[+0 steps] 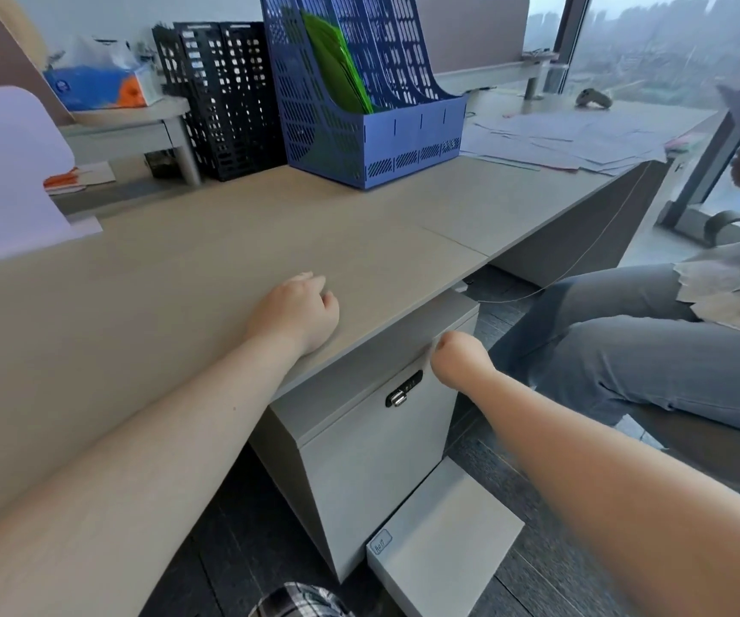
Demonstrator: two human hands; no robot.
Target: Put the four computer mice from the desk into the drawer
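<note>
Head-worn view, angled down, close over desk [359,242] edge

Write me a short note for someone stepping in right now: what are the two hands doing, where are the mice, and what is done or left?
Left hand: rests loosely curled on the desk near its front edge, holding nothing.
Right hand: at the top edge of the drawer of the grey cabinet under the desk; fingers hidden, so grip unclear.
Mice: none visible on the desk or anywhere in view.
Drawer: looks closed; its inside cannot be seen.
Done: apparently the mice are off the desk, though I cannot confirm that they are in the drawer.
Left: probably only checking the drawer.
</note>
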